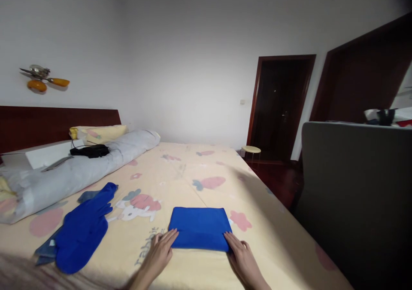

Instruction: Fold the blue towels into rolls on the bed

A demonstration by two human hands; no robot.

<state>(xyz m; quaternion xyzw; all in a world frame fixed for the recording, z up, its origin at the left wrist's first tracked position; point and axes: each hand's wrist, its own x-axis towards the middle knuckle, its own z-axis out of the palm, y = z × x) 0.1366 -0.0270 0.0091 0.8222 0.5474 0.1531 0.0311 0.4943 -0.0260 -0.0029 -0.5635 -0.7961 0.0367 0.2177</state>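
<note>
Folded cloth [200, 227] touches left hand [161, 248] and right hand [240, 253], grips unclear; white box [53, 154] hides its contents.

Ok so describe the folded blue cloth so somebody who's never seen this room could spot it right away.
Find the big bed with the cream, strawberry-printed sheet. Near its closest edge, look between the left hand and the right hand, whose fingers rest on it. The folded blue cloth is a neat rectangle, unlike the loose blue cloth further left.
</note>
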